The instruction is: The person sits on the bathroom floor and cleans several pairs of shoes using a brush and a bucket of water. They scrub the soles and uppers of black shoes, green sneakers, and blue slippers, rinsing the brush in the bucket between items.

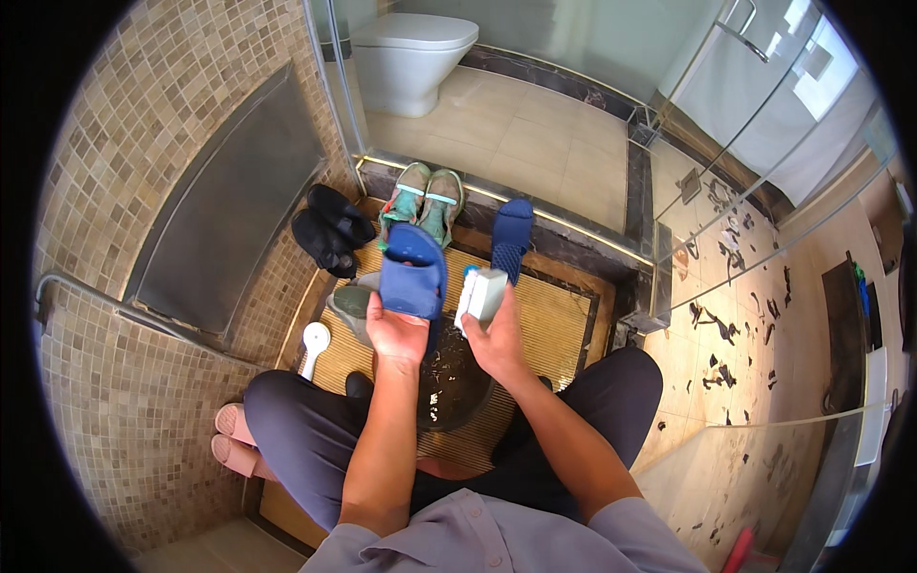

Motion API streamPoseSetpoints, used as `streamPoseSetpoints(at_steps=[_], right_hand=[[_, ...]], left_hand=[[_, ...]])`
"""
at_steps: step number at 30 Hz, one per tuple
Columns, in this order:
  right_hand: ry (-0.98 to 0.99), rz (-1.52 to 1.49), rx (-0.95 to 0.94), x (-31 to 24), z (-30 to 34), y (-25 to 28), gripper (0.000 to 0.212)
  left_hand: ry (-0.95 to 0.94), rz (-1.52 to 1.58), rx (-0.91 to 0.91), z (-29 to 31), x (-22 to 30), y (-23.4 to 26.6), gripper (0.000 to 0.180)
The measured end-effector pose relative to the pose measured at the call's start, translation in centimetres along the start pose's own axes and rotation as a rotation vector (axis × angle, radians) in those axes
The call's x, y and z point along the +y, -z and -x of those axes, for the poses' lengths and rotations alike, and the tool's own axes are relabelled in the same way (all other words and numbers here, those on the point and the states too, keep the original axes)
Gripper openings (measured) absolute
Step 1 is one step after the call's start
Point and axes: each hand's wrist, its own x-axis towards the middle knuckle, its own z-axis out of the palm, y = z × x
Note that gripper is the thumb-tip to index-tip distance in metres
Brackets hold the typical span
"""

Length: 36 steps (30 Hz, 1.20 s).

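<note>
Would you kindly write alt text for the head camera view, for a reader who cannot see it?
Seated in a tiled shower, a person holds a blue slipper in the left hand and a white scrub brush in the right hand. Its blue mate, green sandals and black shoes lie ahead on the floor.

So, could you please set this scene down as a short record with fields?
place: shower stall with mosaic tile walls and a slatted mat
left hand: holds a blue slipper
right hand: holds a white scrubbing brush
by the glass edge: second blue slipper, green sandals, black shoes
beyond the glass: white toilet
</note>
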Motion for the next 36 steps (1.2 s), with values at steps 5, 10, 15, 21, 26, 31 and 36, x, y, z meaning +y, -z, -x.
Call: streamPoseSetpoints(at_steps=[5,10,15,21,26,31,36], right_hand=[[0.359,0.152,-0.195,-7.6,-1.7,4.3,0.092],[0.027,0.427,0.010,-4.9,-3.2,5.5,0.084],[0.183,0.270,0.055,-5.8,-4.1,7.3,0.079],[0.074,0.553,-0.196,-4.0,-3.3,6.6,0.075],[0.215,0.366,-0.073,-4.6,-4.2,7.9,0.071],[0.268,0.144,-0.313,-7.3,-3.3,5.9,0.072],[-0.099,0.573,-0.284,-1.5,-3.8,7.1,0.072]], left_hand=[[0.178,-0.208,-0.125,1.1,-2.2,-0.4,0.058],[0.108,-0.478,0.009,0.7,-2.7,0.4,0.042],[-0.010,-0.950,-0.085,1.2,-3.3,0.8,0.014],[-0.248,-1.484,-0.312,2.0,-3.6,1.2,0.023],[-0.331,-1.756,-0.408,2.0,-2.9,0.0,0.025],[-0.336,-2.013,-0.539,2.1,-4.4,2.9,0.025],[-0.351,-1.676,-0.364,1.7,-2.1,1.3,0.024]])
